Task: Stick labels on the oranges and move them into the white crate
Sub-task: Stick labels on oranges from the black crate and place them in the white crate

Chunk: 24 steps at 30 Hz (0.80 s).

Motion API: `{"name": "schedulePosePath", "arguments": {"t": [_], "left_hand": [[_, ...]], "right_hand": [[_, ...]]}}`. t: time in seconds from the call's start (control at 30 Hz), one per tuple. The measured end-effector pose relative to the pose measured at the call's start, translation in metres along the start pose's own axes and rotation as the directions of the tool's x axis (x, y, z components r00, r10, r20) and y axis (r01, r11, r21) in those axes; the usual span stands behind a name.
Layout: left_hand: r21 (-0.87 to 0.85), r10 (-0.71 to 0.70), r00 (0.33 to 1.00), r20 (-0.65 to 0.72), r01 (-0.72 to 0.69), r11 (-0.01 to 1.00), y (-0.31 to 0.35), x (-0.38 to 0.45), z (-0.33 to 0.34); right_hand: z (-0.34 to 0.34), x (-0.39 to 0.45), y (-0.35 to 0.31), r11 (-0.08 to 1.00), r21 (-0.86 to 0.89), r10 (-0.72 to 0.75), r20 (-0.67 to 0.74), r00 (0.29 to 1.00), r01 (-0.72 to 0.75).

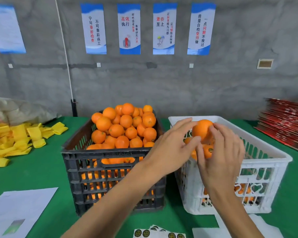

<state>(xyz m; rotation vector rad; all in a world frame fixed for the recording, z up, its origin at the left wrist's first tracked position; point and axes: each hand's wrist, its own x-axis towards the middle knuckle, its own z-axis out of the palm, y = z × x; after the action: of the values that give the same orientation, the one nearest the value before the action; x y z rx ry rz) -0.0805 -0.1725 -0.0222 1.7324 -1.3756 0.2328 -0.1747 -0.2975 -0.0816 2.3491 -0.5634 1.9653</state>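
1. On the far left of the green surface [42, 169] lies a heap of yellow foam sleeves [16, 140], and nearer the person a white sheet of paper [16, 212]. Neither touches the fruit.

2. The black crate [110, 169] stands left of centre, piled above its rim with unlabelled oranges [120, 127]. They look firm and fairly weighty for their size, with a slightly waxy peel that could slip under a loose pinch. Being round, a fruit has no real long axis; only its stem dimple gives it a direction.

3. The left hand [172, 148] reaches across from the black crate, its fingers nearly straight and spread, the tips touching the left side of the orange in hand [202, 128].

4. That orange is held up over the white crate [264, 169], just above the fruit already inside. I cannot see its stem end or any label on it, so which way it points is unclear. The best hold seems a cupped one on opposite sides, leaving a smooth cheek free.

5. The right hand [220, 152] curls round the orange's right side, fingers bent against the peel.

6. Below it, a labelled orange [208, 151] shows its round sticker towards the camera.

7. A label sheet [159, 233] lies at the near edge.
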Motion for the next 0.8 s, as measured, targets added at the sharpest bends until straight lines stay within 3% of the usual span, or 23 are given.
{"name": "schedulePosePath", "arguments": {"t": [0.1, 0.17, 0.2, 0.23, 0.27, 0.33, 0.4, 0.57, 0.63, 0.67, 0.73, 0.8], "left_hand": [[0.18, 0.06, 0.992, -0.107, -0.04, 0.983, -0.03, 0.008, -0.042], [0.342, -0.056, 0.983, -0.175, 0.114, 0.933, -0.067, 0.01, -0.081], [0.452, -0.184, 0.967, -0.174, 0.245, 0.858, -0.088, 0.011, -0.103], [0.562, -0.366, 0.92, -0.143, 0.38, 0.735, -0.109, 0.01, -0.123], [0.671, -0.567, 0.821, -0.073, 0.461, 0.581, -0.129, 0.008, -0.141], [0.848, -0.818, 0.569, 0.083, 0.391, 0.359, -0.16, 0.001, -0.163], [0.912, -0.892, 0.422, 0.162, 0.281, 0.299, -0.177, -0.002, -0.168], [0.919, -0.901, 0.364, 0.235, 0.218, 0.328, -0.179, 0.006, -0.163], [0.919, -0.879, 0.407, 0.248, 0.188, 0.346, -0.18, 0.003, -0.163], [0.915, -0.852, 0.461, 0.249, 0.175, 0.362, -0.179, 0.003, -0.163], [0.89, -0.742, 0.632, 0.223, 0.179, 0.42, -0.168, 0.003, -0.16], [0.813, -0.495, 0.863, 0.102, 0.214, 0.541, -0.146, 0.002, -0.152]], "right_hand": [[0.013, 0.001, -0.002, 1.0, 0.027, 0.01, 0.056, 0.998, -0.012], [0.023, -0.009, -0.012, 0.993, 0.113, -0.054, 0.085, 0.995, 0.044], [0.028, -0.016, -0.019, 0.984, 0.158, -0.095, 0.094, 0.991, 0.079], [0.032, -0.025, -0.027, 0.974, 0.201, -0.132, 0.106, 0.986, 0.109], [0.036, -0.034, -0.035, 0.962, 0.243, -0.161, 0.119, 0.98, 0.128], [0.041, -0.052, -0.048, 0.94, 0.316, -0.184, 0.152, 0.971, 0.129], [0.045, -0.066, -0.054, 0.928, 0.363, -0.161, 0.189, 0.969, 0.084], [0.049, -0.078, -0.052, 0.917, 0.394, -0.138, 0.188, 0.973, 0.054], [0.049, -0.079, -0.053, 0.912, 0.409, -0.128, 0.186, 0.974, 0.042], [0.048, -0.078, -0.054, 0.91, 0.412, -0.124, 0.185, 0.975, 0.037], [0.047, -0.075, -0.058, 0.912, 0.409, -0.116, 0.183, 0.976, 0.032], [0.045, -0.07, -0.061, 0.91, 0.413, -0.117, 0.181, 0.977, 0.032]]}}
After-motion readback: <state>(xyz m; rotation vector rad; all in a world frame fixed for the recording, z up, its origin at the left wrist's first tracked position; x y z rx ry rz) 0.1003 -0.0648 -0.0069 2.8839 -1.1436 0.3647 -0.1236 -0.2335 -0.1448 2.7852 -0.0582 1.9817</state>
